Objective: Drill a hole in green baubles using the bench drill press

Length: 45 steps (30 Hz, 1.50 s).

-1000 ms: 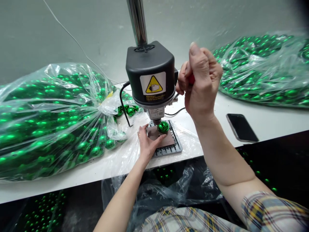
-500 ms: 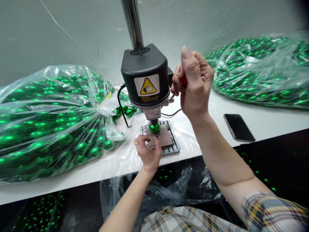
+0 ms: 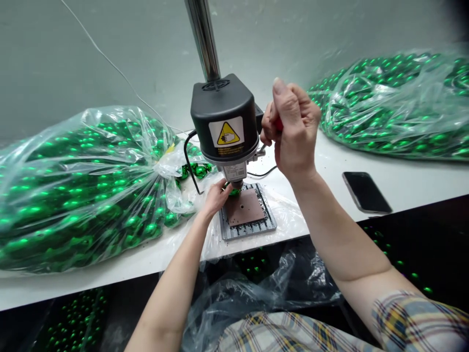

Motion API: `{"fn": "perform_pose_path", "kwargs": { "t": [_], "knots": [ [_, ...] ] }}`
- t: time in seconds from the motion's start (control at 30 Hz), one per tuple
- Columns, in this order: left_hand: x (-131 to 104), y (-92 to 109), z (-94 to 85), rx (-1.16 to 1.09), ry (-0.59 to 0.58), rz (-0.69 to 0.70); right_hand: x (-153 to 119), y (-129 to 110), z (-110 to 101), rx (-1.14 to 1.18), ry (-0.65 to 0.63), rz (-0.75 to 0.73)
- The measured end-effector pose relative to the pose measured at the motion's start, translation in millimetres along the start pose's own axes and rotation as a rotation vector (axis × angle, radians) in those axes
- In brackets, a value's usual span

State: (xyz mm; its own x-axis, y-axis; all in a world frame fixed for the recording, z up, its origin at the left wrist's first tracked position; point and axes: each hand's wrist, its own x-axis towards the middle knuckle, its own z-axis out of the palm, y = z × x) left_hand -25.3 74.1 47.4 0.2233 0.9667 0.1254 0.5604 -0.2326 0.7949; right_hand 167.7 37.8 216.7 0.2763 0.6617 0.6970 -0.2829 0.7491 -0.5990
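Note:
In the head view, my right hand (image 3: 296, 128) is closed round the red knob (image 3: 279, 124) of a lever on the right side of a black-housed drill press (image 3: 224, 122). Below its chuck (image 3: 237, 184), my left hand (image 3: 216, 196) has its fingers closed on a shiny green ball (image 3: 233, 190). The fingertips are partly hidden behind the ball and chuck. Just in front lies a square brownish pad (image 3: 247, 209) with a small hole, on the slotted metal base (image 3: 270, 226), which is littered with dark bits.
A tied clear bag (image 3: 80, 190) of green balls fills the left; another bag (image 3: 395, 107) lies at the back right. Loose green balls (image 3: 200, 170) sit by the left bag's neck. A phone (image 3: 367, 192) rests on the white table (image 3: 331, 168). Clear plastic (image 3: 264, 288) hangs over its front edge.
My left hand has moved up and away from over the pad to the green ball under the chuck, closing on it. My right hand stays on the lever knob.

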Motion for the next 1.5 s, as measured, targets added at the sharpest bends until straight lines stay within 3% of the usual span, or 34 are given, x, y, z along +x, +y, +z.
{"fn": "perform_pose_path", "kwargs": {
  "t": [0.2, 0.3, 0.4, 0.6, 0.9, 1.2, 1.5],
  "knots": [
    [-15, 15, -15.9, -0.092, -0.183, -0.006, 1, 1, -1, -0.002, -0.007, -0.009],
    [-25, 17, -20.5, -0.191, -0.076, -0.097, 1, 2, -1, -0.022, -0.001, -0.020],
    [-32, 12, -18.7, -0.438, 0.024, -0.171, 1, 2, -1, -0.028, -0.005, -0.026],
    [-46, 1, 0.7, -0.680, 0.034, -0.120, 1, 6, -2, -0.054, -0.006, -0.049],
    [-60, -3, 30.2, -0.617, 0.095, -0.019, 1, 3, 0, -0.049, 0.001, -0.044],
    [-69, 3, 45.3, -0.522, 0.126, 0.067, 3, 9, -2, -0.104, -0.009, -0.032],
    [-74, 2, 57.3, -0.575, 0.186, 0.026, 2, 6, -1, -0.064, 0.004, -0.038]
  ]
}}
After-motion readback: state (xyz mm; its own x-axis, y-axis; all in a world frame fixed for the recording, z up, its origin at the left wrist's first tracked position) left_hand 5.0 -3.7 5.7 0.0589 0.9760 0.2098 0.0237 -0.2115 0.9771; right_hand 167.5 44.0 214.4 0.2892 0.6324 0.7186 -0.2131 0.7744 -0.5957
